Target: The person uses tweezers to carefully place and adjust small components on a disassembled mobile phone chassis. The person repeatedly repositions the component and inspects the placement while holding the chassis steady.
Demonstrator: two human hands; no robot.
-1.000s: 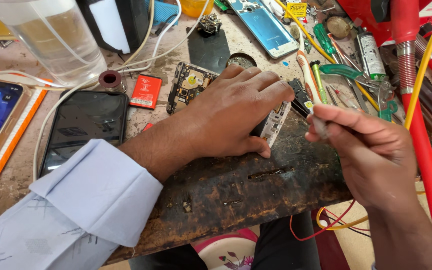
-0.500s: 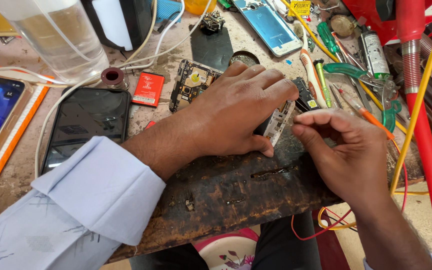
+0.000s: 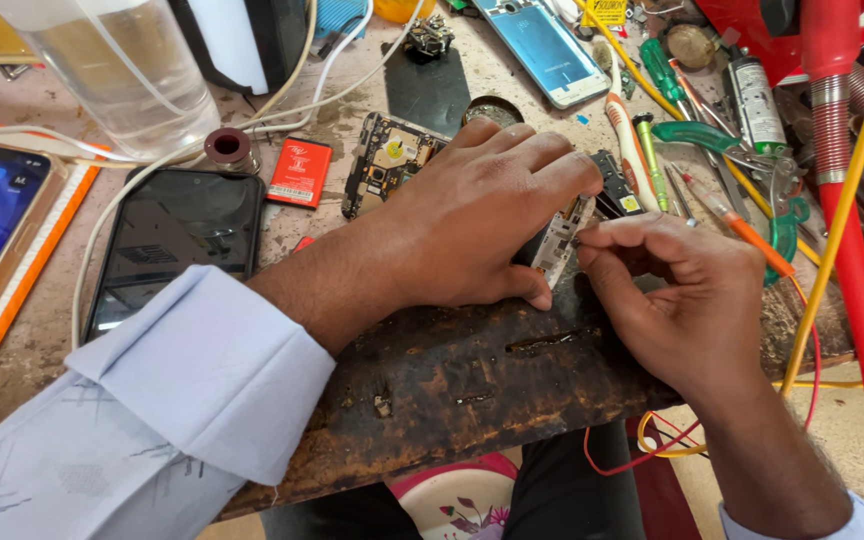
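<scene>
A red battery (image 3: pixel 299 172), a black phone (image 3: pixel 174 243), a pale blue sleeve (image 3: pixel 167 400).

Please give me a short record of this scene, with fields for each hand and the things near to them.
left hand: lies flat over a small phone part, pressing it to the dark wooden board
right hand: fingers pinched at the part's edge; what they hold cannot be told
nearby: black phone, red battery, circuit board, screwdrivers
</scene>
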